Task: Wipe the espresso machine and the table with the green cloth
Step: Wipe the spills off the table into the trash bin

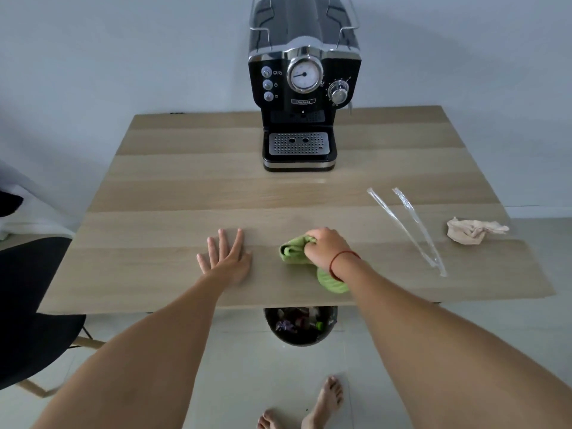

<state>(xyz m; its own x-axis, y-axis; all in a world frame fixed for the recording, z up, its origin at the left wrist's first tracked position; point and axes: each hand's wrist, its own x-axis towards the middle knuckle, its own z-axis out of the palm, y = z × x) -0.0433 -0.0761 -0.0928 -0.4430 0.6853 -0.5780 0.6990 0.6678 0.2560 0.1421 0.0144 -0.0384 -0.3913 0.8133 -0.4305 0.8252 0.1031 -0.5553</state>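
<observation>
Wooden table (185, 193) bears espresso machine (301, 88), green cloth (292, 252), wrappers (403, 229), crumpled tissue (470, 232)

Two clear plastic wrappers (402, 229) lie side by side at right, converging at the near end. Crumpled beige paper (473, 232) sits right of them, apart. A black bin (300, 328) on the tiled floor (247, 366) holds rubbish. A black chair (31, 305) stands at left.
</observation>
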